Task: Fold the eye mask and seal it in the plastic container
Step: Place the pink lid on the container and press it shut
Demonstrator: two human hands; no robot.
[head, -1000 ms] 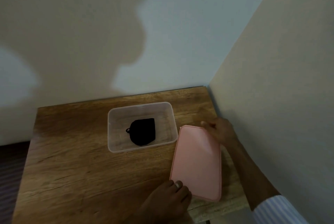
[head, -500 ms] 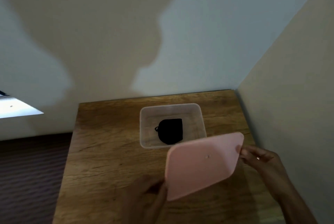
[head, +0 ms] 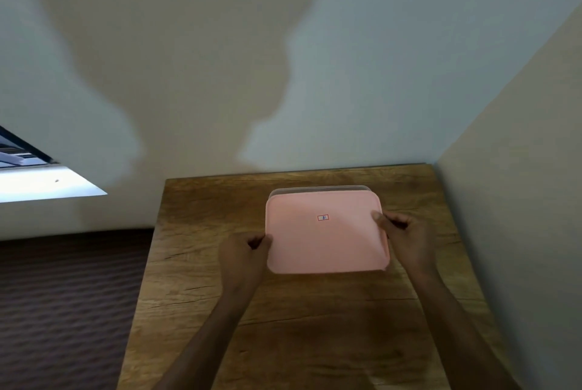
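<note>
A pink lid (head: 326, 238) with a small red-framed label lies over the clear plastic container (head: 318, 189), of which only the far rim shows. My left hand (head: 244, 255) grips the lid's left edge. On the opposite side my right hand (head: 401, 238) pinches the right edge. The lid's near side looks slightly offset from the box. The black eye mask is hidden under the lid.
The wooden table (head: 283, 326) sits in a corner, with a wall behind it and a wall (head: 510, 232) close along its right side. A dark ribbed floor (head: 63, 311) lies to the left, below the table's left edge.
Both hands lifted the pink lid off the table at the right, swung it flat and brought it over the container. The eye mask, visible before, is now covered.
</note>
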